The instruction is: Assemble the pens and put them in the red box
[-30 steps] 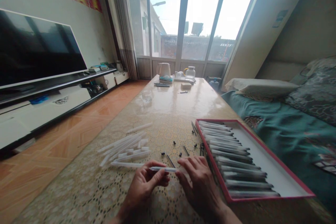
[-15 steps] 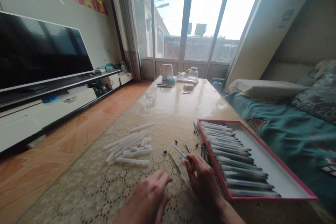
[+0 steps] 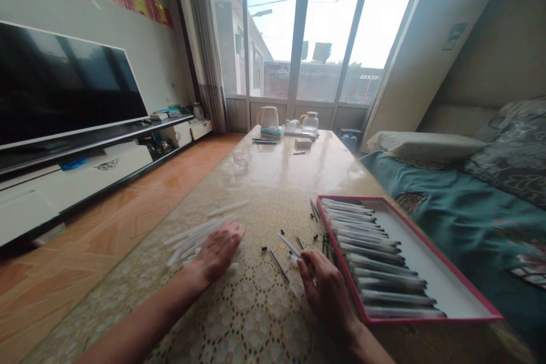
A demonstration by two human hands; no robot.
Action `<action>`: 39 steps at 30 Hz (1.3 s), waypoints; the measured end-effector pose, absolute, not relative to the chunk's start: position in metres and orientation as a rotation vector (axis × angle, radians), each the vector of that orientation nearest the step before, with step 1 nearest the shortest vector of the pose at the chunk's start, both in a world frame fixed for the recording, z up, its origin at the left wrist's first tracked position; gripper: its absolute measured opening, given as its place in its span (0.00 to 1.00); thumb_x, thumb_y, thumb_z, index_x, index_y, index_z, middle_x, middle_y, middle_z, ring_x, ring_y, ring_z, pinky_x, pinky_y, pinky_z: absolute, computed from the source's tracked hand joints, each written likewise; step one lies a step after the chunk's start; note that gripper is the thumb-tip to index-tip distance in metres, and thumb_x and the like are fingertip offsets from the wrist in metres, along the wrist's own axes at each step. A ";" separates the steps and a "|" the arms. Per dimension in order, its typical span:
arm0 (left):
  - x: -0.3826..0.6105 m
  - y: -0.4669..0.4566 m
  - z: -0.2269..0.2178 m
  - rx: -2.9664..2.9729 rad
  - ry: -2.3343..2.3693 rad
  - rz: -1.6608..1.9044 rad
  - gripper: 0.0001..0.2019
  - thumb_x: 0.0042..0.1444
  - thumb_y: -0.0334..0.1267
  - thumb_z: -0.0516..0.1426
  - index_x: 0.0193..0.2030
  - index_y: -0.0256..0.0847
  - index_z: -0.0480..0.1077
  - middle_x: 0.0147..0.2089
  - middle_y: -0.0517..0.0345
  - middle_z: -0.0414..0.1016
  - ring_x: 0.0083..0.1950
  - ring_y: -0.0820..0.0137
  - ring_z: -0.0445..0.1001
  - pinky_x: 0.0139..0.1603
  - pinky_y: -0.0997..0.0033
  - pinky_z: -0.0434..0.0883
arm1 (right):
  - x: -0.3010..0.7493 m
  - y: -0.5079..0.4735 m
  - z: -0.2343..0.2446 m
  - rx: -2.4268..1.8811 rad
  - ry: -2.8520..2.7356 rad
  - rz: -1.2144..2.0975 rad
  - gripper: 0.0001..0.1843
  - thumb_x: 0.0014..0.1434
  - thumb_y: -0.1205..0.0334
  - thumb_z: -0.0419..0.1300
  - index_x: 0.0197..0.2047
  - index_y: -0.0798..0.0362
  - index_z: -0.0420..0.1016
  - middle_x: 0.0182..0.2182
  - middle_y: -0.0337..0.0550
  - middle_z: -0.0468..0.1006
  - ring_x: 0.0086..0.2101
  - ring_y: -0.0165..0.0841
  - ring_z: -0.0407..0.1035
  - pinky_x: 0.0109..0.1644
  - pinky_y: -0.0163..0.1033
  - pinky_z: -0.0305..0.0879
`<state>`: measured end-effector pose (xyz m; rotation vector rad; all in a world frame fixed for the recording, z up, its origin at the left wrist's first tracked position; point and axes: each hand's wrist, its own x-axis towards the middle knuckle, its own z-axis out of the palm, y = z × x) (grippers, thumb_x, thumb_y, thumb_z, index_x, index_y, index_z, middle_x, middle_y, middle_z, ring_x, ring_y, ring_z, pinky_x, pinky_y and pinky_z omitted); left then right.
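Okay, right hand (image 3: 325, 283) at 12–1 o'clock pinches pen barrel (image 3: 286, 241), fingers nearly together; hold it steady. Left hand (image 3: 219, 245) over clear tubes (image 3: 187, 234), 10–11 o'clock, grip hidden, can't tell; separate tubes gently.

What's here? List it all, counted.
Floral table: one, beige, centre
Shallow box: one, pink and white, table's right
Slim pens: many, clear and black, in box
Translucent tubes: several, white, table's left
Thin refills: several, black, left of box
Small caps: several, black, near refills
Handled kettle: one, beige, far tabletop
Glass pitcher: one, clear, beside kettle
Flat television: one, black, left
Draped sofa: one, teal, right
Framed windows: several, grey, back
Left hand: one, over tubes
Right hand: one, holding whitish pen barrel
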<state>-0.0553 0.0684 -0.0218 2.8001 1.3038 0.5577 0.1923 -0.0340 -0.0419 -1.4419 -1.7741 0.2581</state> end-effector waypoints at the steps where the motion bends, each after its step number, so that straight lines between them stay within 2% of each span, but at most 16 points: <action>1: -0.054 0.069 -0.019 2.766 1.305 0.563 0.12 0.55 0.25 0.47 0.37 0.40 0.69 0.34 0.55 0.71 0.39 0.66 0.69 0.45 0.67 0.66 | 0.192 -0.034 -0.042 -1.442 -1.772 0.260 0.09 0.64 0.62 0.47 0.38 0.52 0.66 0.31 0.41 0.71 0.33 0.34 0.67 0.37 0.37 0.60; 4: -0.048 0.065 -0.010 2.626 1.342 0.616 0.11 0.53 0.24 0.47 0.33 0.40 0.68 0.32 0.55 0.70 0.39 0.65 0.69 0.43 0.65 0.66 | 0.192 -0.034 -0.040 -1.438 -1.771 0.263 0.09 0.64 0.62 0.47 0.37 0.52 0.66 0.31 0.41 0.71 0.33 0.34 0.67 0.37 0.37 0.59; 7: -0.037 0.052 -0.003 2.461 1.418 0.723 0.08 0.54 0.26 0.48 0.35 0.40 0.66 0.36 0.54 0.70 0.39 0.65 0.70 0.41 0.65 0.67 | 0.191 -0.035 -0.036 -1.437 -1.789 0.271 0.08 0.62 0.63 0.48 0.36 0.52 0.66 0.29 0.40 0.70 0.29 0.32 0.66 0.34 0.35 0.58; 10: -0.021 0.029 -0.001 2.213 1.414 0.802 0.06 0.58 0.35 0.46 0.38 0.40 0.63 0.33 0.56 0.71 0.31 0.69 0.72 0.28 0.72 0.68 | 0.189 -0.038 -0.033 -1.453 -1.798 0.261 0.06 0.60 0.64 0.49 0.34 0.52 0.66 0.25 0.37 0.68 0.24 0.29 0.63 0.30 0.34 0.56; 13: -0.006 0.006 -0.005 1.533 1.192 0.938 0.10 0.55 0.43 0.51 0.41 0.40 0.64 0.31 0.57 0.70 0.28 0.70 0.71 0.20 0.76 0.65 | 0.188 -0.042 -0.030 -1.416 -1.797 0.234 0.06 0.57 0.67 0.50 0.37 0.53 0.66 0.26 0.37 0.70 0.23 0.29 0.63 0.28 0.33 0.55; 17: -0.002 -0.005 -0.016 1.169 1.068 0.984 0.15 0.49 0.45 0.59 0.39 0.37 0.70 0.23 0.64 0.65 0.22 0.77 0.63 0.20 0.79 0.62 | 0.190 -0.045 -0.025 -1.368 -1.834 0.210 0.08 0.54 0.69 0.50 0.37 0.52 0.67 0.27 0.38 0.70 0.25 0.29 0.64 0.29 0.32 0.55; 21: -0.009 -0.003 -0.024 0.969 1.037 1.021 0.13 0.46 0.44 0.62 0.36 0.38 0.70 0.24 0.65 0.66 0.22 0.80 0.62 0.20 0.81 0.59 | 0.190 -0.045 -0.020 -1.362 -1.960 0.204 0.06 0.53 0.70 0.51 0.33 0.52 0.68 0.23 0.36 0.67 0.24 0.29 0.62 0.30 0.33 0.54; 26: -0.013 -0.002 -0.025 0.964 1.016 0.983 0.13 0.47 0.45 0.62 0.33 0.37 0.70 0.21 0.67 0.64 0.19 0.82 0.59 0.18 0.82 0.56 | 0.186 -0.048 -0.016 -1.389 -2.035 0.192 0.06 0.53 0.69 0.51 0.33 0.52 0.68 0.23 0.35 0.67 0.24 0.28 0.62 0.30 0.33 0.53; 39: -0.014 0.000 -0.026 1.047 0.977 0.910 0.12 0.48 0.46 0.60 0.31 0.38 0.69 0.21 0.66 0.65 0.18 0.81 0.61 0.17 0.81 0.58 | 0.186 -0.047 -0.016 -1.383 -2.139 0.159 0.05 0.56 0.68 0.51 0.34 0.52 0.68 0.23 0.36 0.67 0.25 0.28 0.62 0.30 0.33 0.52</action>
